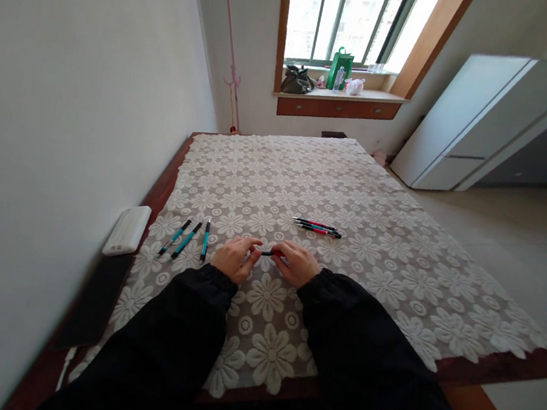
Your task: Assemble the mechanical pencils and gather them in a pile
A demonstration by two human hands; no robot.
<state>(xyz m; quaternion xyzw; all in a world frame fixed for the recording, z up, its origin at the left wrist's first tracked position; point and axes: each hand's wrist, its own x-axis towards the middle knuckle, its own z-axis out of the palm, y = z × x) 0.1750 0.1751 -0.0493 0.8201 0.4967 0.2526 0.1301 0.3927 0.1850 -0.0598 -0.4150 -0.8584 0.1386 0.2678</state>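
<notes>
A wide counter of dark reddish wood fills the middle of the room, nearly all of it covered by a white lace cloth worked in flower shapes. Beyond it, at the right, a white fridge stands on the pale floor, and a window sill at the far wall carries a green bag and a dark bag. Two black sleeves reach in from the near edge. On the counter's bare left strip lies a flat black slab, with a white box just beyond it. The left hand and the right hand meet close together over the cloth near the front, and between them they hold a red and black pen level, just above the lace; each hand's grip is pinched on one end of it, fingers curled in. Three teal pens lie side by side just to the left of the left hand. A small bundle of red pens lies a little beyond the right hand, apart from it.
</notes>
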